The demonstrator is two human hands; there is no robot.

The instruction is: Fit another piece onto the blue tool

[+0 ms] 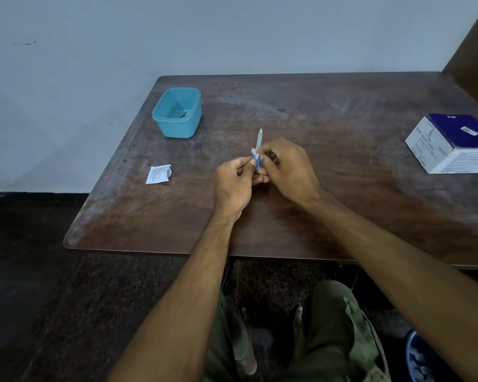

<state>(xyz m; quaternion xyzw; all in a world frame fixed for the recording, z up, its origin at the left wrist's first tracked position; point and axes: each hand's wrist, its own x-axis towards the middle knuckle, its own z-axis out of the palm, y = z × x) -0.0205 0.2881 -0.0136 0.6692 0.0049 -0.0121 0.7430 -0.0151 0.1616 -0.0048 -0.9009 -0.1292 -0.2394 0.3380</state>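
Above the middle of the brown wooden table [342,216], both hands meet around a small capped needle [259,139] with a pale, pointed cap and a blue hub. My left hand [236,183] pinches the blue hub between thumb and fingers. My right hand [284,166] grips the same piece from the right, its fingertips at the base of the cap. The cap points up and away from me. Whatever lies below the hub is hidden by the fingers.
A teal plastic tub [177,113] with a small dark item inside stands at the table's back left. A torn white sachet [158,174] lies near the left edge. A white and dark-blue carton [453,144] sits at the right. A blue bin [422,359] stands on the floor.
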